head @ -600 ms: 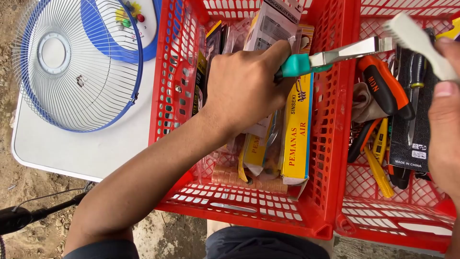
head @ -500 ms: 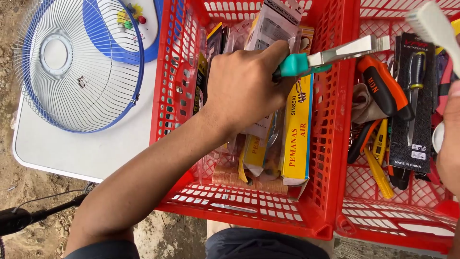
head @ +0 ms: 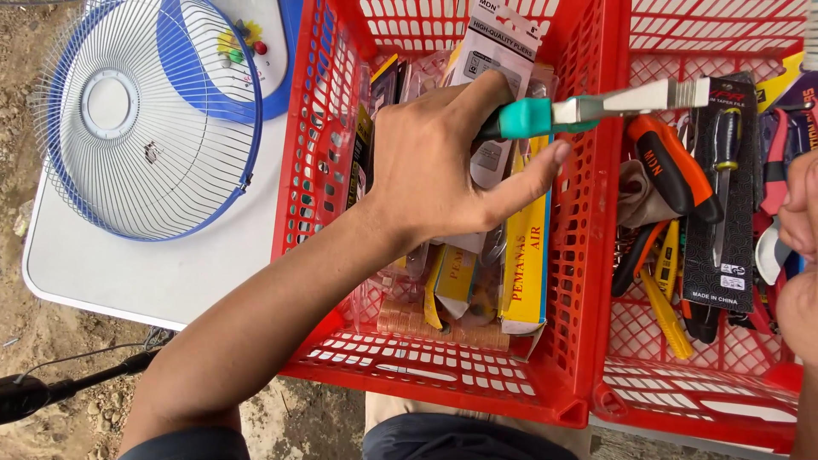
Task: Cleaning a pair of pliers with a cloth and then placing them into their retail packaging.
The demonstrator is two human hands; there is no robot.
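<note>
Left hand (head: pixel 434 162) closed on teal-handled scraper (head: pixel 596 106) above left red basket (head: pixel 315 170); right hand (head: pixel 801 255) at right edge, grip unclear. Risk: blade snagging basket wall, tool slipping.

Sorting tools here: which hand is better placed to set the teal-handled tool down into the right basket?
The left hand: it already grips the teal-handled tool, whose metal end reaches over the right red basket. The right hand sits at the frame's edge, holding nothing visible.

fan guard (head: pixel 145 119) on table (head: pixel 128 273), baskets (head: pixel 579 375) right
</note>
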